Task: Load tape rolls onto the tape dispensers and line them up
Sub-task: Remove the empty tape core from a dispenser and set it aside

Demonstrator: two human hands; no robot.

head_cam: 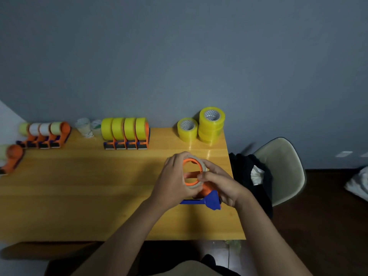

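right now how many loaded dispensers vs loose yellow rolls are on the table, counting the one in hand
Loaded dispensers, yellow row: 4
Loaded dispensers, left row: 4
Dispenser at the left edge: 1
Dispenser in hand, held by left hand and right hand: 1
Loose yellow rolls: 3, two of them stacked
Total: 13

Grey wall (179, 46); wooden table (79, 196); beige chair (286, 168) on dark floor (328, 226).
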